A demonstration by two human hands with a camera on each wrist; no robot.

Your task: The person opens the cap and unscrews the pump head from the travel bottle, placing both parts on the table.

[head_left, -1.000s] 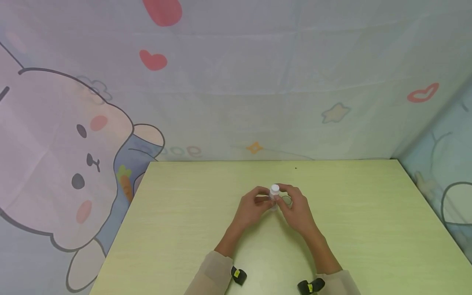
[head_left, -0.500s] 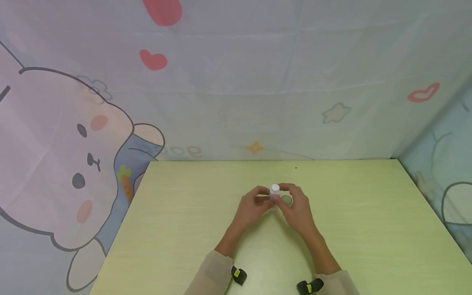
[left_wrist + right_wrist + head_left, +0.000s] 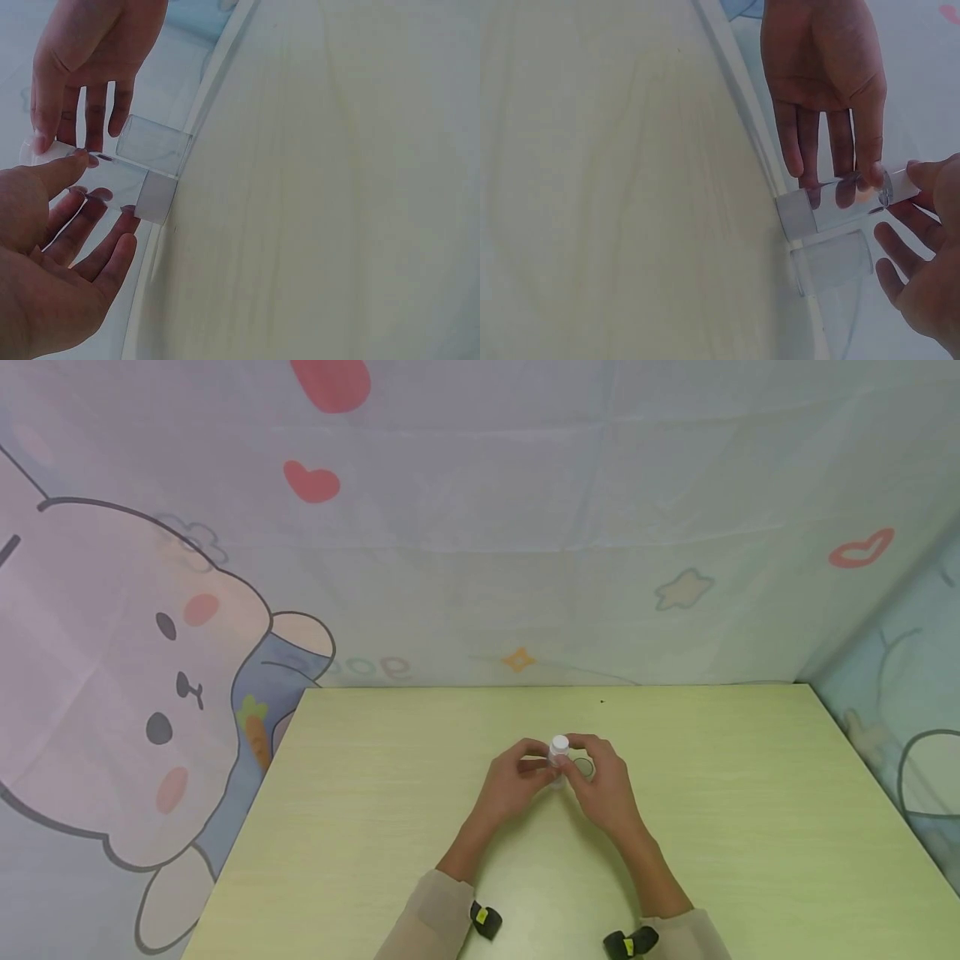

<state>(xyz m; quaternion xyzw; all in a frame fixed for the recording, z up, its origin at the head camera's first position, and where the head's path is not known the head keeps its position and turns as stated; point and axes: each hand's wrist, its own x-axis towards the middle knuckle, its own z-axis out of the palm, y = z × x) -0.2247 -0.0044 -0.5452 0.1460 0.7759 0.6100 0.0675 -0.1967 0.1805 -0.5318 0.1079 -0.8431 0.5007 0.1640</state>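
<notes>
A clear bottle (image 3: pixel 112 184) with a white cap (image 3: pixel 559 742) stands upright on the table, with white in its lowest part. My left hand (image 3: pixel 512 783) grips the bottle's body, thumb near the shoulder and fingers around the far side. With thumb and forefinger, my right hand (image 3: pixel 603 785) pinches the white cap, while its other fingers spread loosely. Right beside the bottle, under the right hand, stands a clear glass cup (image 3: pixel 832 262), whose round rim shows in the head view.
The pale wood-grain table (image 3: pixel 360 793) has its far edge against a printed cloth backdrop (image 3: pixel 480 527). A tiny dark speck (image 3: pixel 602 702) lies near that edge. Black wrist straps (image 3: pixel 487 920) sit at both beige sleeves (image 3: pixel 431 914).
</notes>
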